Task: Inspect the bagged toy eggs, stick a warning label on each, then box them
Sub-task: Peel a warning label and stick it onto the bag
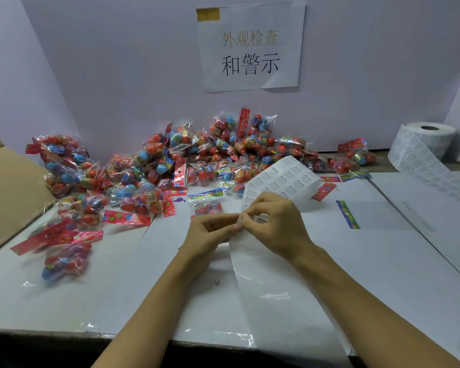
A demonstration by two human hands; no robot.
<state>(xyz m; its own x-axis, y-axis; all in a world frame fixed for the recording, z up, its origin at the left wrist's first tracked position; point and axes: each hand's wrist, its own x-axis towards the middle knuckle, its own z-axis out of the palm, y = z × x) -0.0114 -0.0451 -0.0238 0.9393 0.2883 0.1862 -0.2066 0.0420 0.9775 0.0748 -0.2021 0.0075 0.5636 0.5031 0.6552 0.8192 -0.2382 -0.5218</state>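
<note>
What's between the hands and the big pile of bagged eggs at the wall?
Head view: the curled label strip rises from the hands, with one bagged egg pack just beyond the left hand.

A white paper sign point(250, 46) hangs on the wall behind the table. It has two lines of big Chinese words. The top line, in a yellow-brown colour, reads 外观检查. The line under it, in black, reads 和警示.

On the white sheet point(213, 285) lying on the table, near the arms, there is a small dark mark that looks like the letter P seen upside down. The rest of that word cannot be made out.

The strip of stickers point(282, 179) has rows of tiny print on it, but it is too small to read. The roll of stickers point(422, 144) is the same.
</note>
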